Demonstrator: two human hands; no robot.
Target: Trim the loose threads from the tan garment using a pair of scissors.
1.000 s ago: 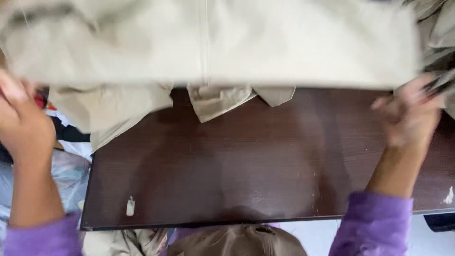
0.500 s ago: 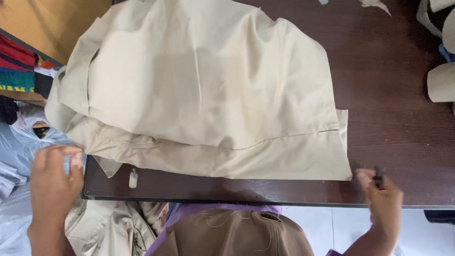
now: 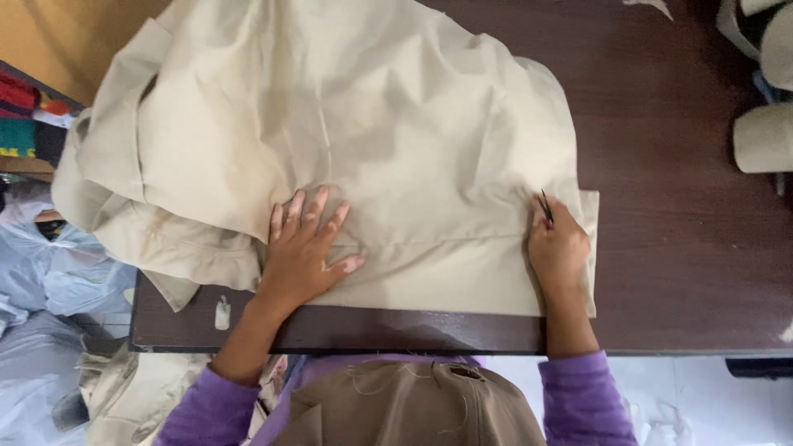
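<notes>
Beige garment [image 3: 347, 140] spread on dark table [image 3: 677, 248], long axis across, bulk lying beyond both sets of fingers. Left hand [image 3: 301, 248] flat, fingers splayed, pressing mid-hem. Right hand [image 3: 560, 248] closed round thin dark tool [image 3: 545, 206], at right edge.

Bright, even overhead light, soft shadows, no glare, sharp focus, slight blur at edges
</notes>
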